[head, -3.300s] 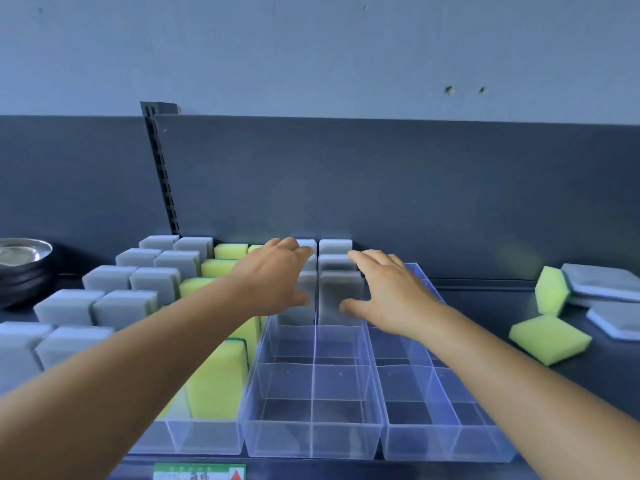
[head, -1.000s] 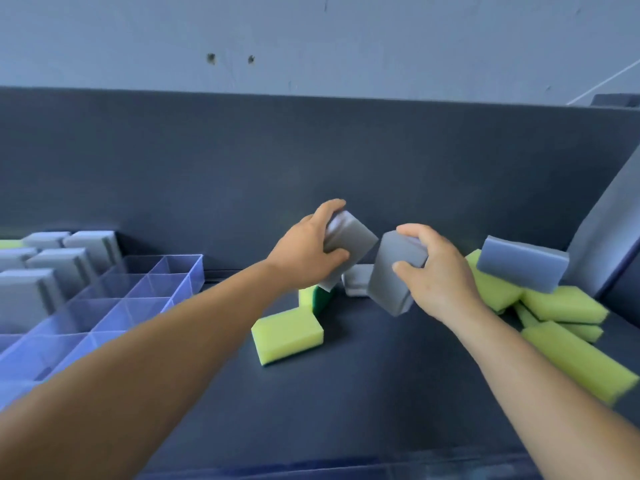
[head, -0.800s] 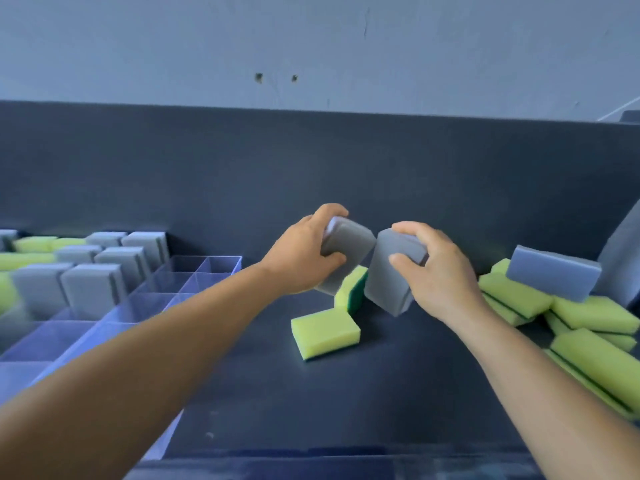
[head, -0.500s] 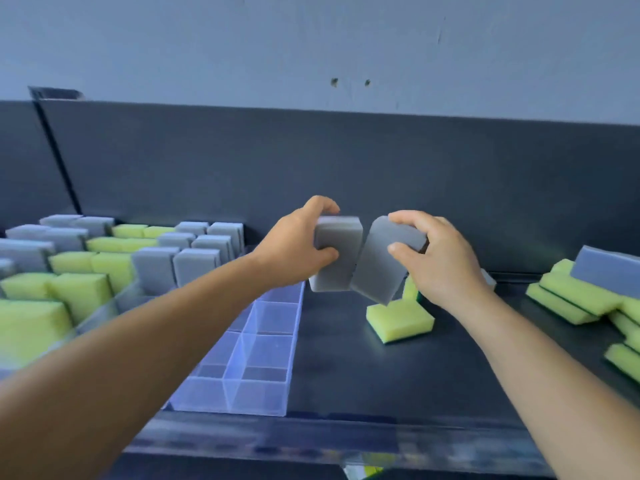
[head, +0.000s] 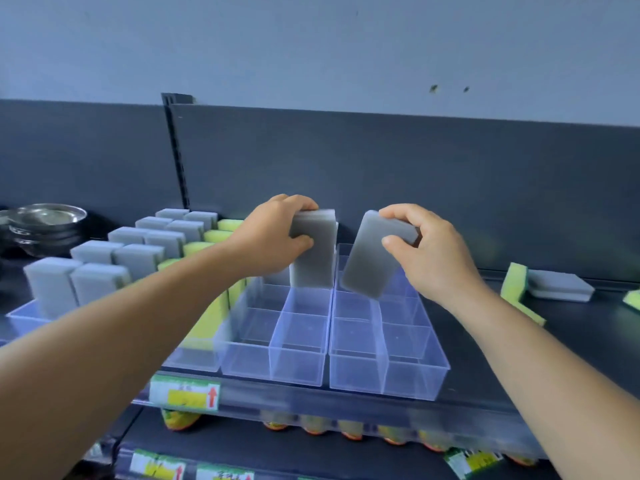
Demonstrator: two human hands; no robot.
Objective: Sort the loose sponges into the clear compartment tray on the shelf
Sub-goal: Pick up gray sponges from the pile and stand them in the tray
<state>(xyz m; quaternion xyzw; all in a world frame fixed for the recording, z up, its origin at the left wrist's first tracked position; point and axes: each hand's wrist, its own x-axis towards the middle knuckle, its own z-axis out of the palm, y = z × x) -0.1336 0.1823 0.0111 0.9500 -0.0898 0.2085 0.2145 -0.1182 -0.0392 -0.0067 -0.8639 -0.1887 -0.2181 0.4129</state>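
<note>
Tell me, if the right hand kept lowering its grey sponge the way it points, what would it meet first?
Probably the clear tray: the right hand holds its tilted grey sponge above the tray's open compartments, which look free there. Depth is unclear, so a divider may catch first.

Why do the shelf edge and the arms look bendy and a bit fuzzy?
Head view: the wide lens bows the shelf edge and stretches both arms near the corners. The price label is too blurred to read, while the left hand, right hand and their grey sponges are sharper.
</note>
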